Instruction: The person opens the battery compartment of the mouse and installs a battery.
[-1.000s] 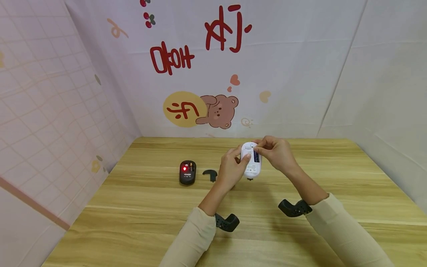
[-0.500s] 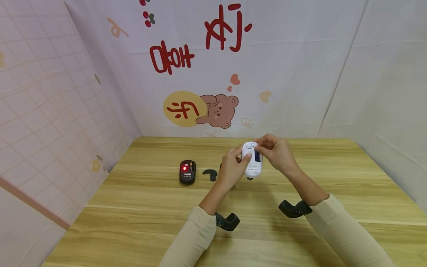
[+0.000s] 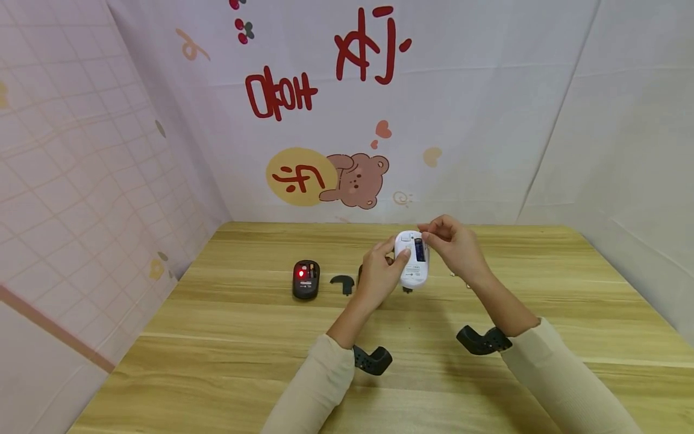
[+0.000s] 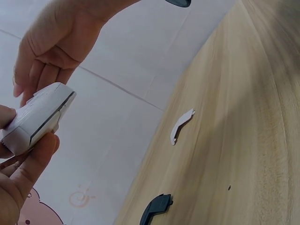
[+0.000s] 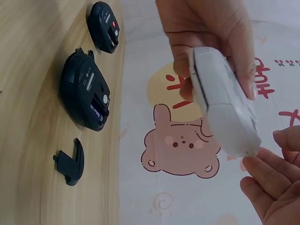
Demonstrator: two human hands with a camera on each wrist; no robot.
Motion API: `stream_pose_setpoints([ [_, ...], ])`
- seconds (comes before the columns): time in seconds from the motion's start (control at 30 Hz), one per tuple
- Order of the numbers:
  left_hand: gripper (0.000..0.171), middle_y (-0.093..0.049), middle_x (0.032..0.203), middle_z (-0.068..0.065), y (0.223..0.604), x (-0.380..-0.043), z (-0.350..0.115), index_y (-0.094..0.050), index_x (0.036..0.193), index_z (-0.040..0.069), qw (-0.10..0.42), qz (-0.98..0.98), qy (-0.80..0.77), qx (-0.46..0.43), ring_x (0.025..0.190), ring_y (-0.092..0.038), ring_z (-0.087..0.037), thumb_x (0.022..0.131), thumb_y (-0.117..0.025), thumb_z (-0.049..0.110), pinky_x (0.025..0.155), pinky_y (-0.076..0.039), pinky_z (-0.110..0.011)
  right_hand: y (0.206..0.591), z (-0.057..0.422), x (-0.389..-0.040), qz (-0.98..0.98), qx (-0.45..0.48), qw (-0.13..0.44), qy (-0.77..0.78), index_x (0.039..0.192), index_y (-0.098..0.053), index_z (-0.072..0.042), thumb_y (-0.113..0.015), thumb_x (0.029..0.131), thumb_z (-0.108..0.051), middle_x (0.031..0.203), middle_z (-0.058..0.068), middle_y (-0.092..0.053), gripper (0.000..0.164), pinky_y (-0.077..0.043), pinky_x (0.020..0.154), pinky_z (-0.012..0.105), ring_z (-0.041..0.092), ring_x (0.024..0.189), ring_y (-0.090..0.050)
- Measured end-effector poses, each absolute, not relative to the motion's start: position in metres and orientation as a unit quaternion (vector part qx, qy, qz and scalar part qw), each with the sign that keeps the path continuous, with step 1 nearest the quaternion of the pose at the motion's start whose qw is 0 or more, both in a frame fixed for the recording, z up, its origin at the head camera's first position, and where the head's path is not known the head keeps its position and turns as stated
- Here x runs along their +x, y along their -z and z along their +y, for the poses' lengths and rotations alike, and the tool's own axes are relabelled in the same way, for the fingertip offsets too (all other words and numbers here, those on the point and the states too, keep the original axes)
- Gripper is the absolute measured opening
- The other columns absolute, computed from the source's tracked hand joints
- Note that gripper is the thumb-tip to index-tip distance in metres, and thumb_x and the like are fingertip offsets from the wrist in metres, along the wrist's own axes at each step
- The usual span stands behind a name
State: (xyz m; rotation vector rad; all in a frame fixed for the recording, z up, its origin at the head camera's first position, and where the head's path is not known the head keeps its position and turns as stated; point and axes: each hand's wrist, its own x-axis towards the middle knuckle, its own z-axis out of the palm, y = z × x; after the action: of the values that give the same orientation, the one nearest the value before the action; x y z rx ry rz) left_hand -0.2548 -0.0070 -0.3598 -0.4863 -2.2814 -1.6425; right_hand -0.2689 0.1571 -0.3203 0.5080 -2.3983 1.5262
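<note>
A white computer mouse (image 3: 413,271) is held up over the table, its underside toward the head camera. My left hand (image 3: 378,270) grips it from the left, thumb across the underside and fingers beneath. In its uncovered battery slot lies a dark blue battery (image 3: 420,251). At the mouse's upper right end is my right hand (image 3: 456,246), thumb and fingers parted with nothing seen between them. One fingertip reaches the mouse's end in the right wrist view. A white battery cover (image 4: 182,126) lies on the table, mostly hidden behind my right forearm in the head view.
A black mouse (image 3: 306,281) with a red light lies upside down at the left, beside a black cover (image 3: 344,284). A second upturned black mouse (image 5: 84,91) and another black cover (image 5: 70,164) lie beyond my left hand. A printed cloth (image 3: 466,108) hangs behind the table.
The right hand has drawn slightly up and to the right, and its finger and thumb have parted, showing more of the battery. The left hand and white mouse have shifted slightly right.
</note>
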Motion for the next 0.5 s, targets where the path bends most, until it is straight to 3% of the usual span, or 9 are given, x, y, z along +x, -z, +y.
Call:
stream_pose_setpoints([
  [0.33, 0.04, -0.058, 0.107, -0.013, 0.366, -0.261, 0.006, -0.055, 0.127, 0.0, 0.108, -0.785, 0.591, -0.154, 0.058, -0.051, -0.007, 0.089, -0.059, 0.008, 0.045, -0.044, -0.019, 0.316, 0.166, -0.266, -0.818, 0.158, 0.16, -0.53, 0.091, -0.052, 0.006, -0.059, 0.092, -0.012, 0.109, 0.018, -0.064, 0.019, -0.046, 0.077, 0.013, 0.026, 0.101, -0.061],
  [0.5, 0.04, -0.057, 0.103, -0.012, 0.371, -0.266, 0.014, -0.056, 0.127, 0.003, 0.089, -0.803, 0.566, -0.164, 0.054, -0.048, -0.006, 0.086, -0.057, 0.007, 0.042, -0.041, -0.019, 0.314, 0.169, -0.265, -0.811, 0.15, 0.173, -0.538, 0.092, -0.053, 0.006, -0.059, 0.092, -0.013, 0.109, 0.018, -0.064, 0.02, -0.046, 0.077, 0.013, 0.014, 0.096, -0.063],
])
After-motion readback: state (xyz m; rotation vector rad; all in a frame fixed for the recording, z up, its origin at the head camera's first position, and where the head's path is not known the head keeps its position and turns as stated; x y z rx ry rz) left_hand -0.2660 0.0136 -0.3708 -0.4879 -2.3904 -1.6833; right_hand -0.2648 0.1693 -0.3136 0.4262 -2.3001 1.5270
